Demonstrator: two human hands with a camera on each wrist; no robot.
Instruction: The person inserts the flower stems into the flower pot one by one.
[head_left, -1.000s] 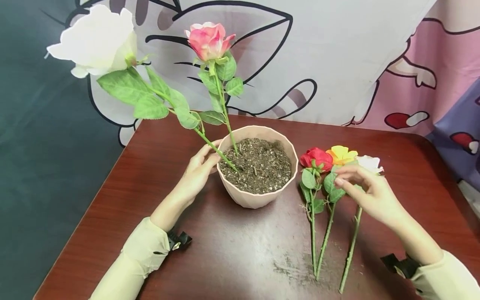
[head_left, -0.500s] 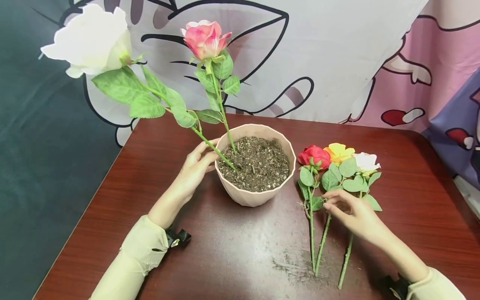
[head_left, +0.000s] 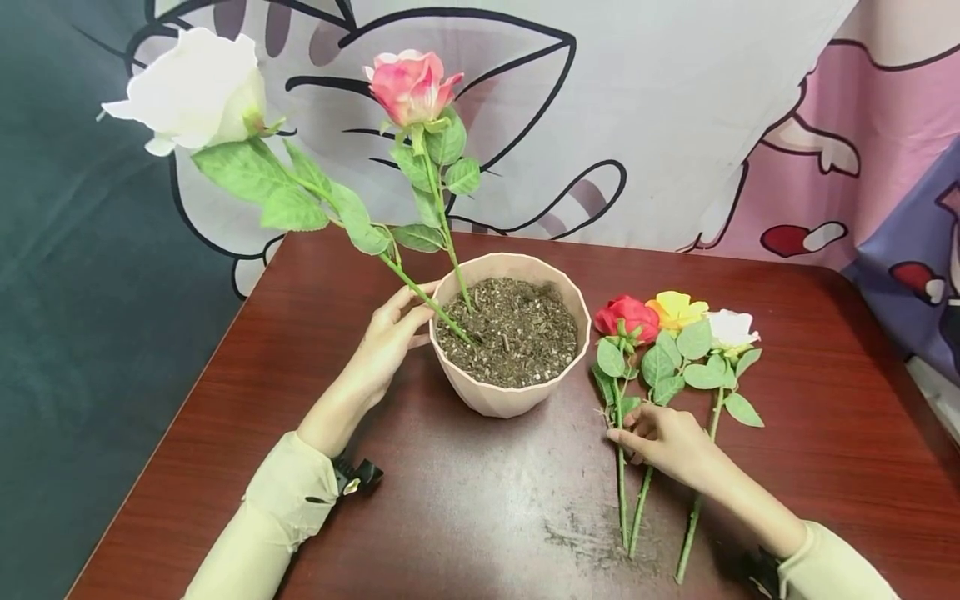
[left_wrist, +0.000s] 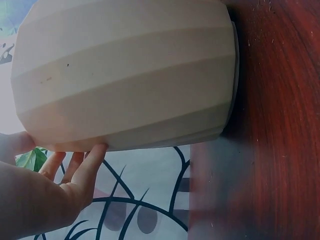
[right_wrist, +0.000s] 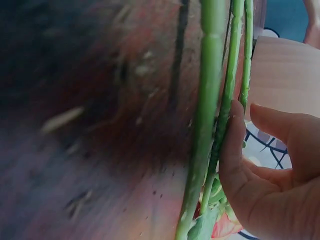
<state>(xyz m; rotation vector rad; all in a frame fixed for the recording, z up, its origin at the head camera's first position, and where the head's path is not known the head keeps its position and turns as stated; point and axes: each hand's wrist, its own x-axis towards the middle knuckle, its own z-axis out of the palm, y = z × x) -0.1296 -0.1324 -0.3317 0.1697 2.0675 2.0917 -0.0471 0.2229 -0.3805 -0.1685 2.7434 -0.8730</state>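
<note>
Red long-stemmed rose (head_left: 628, 320) isn't pinched yet by half-spread R grip (head_left: 670, 445); pinkish round pot (head_left: 504, 401) is touched by loose L grip (head_left: 381, 346). Yellow long-stemmed rose (head_left: 677, 310) may be dragged b/c it's near.

Your head view looks forward and down over the table (head_left: 450, 508). Your left-wrist view, turned sideways, faces the pot (left_wrist: 140, 85) close up; your right-wrist view sits close to the stems (right_wrist: 209, 85), the pot showing in all three.

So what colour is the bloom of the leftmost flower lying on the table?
Red; the bloom shows best in the head view.
</note>
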